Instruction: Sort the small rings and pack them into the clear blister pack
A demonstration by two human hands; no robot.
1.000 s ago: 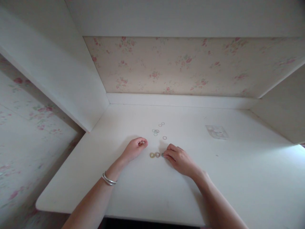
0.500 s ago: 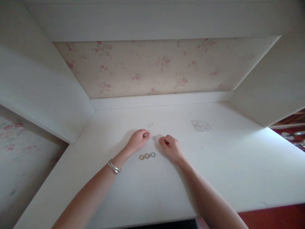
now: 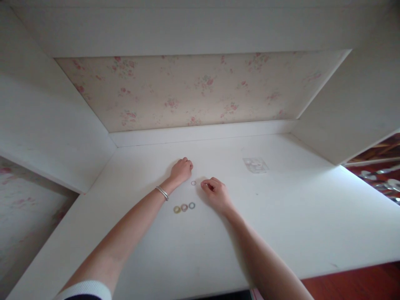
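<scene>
My left hand rests on the far part of the white desk, back upward and fingers curled down. What lies in or under its fingers is hidden. My right hand is closed with thumb and index finger together; I cannot make out whether anything small is between them. Between the hands lies one thin pinkish ring, a little left of my right fingertips and touching neither hand. Nearer to me, three thicker rings sit in a row: a yellow ring, a pinkish ring and a grey-green ring.
A clear plastic bag lies flat on the desk at the back right. White panels close in the desk at the left, right and back. Shiny metal items show beyond the right panel. A silver bracelet circles my left wrist.
My right hand has left the grey-green ring and moved away from me, beside the single thin ring. My left hand has reached farther over the far thin rings, now out of sight. The view has swung right.
</scene>
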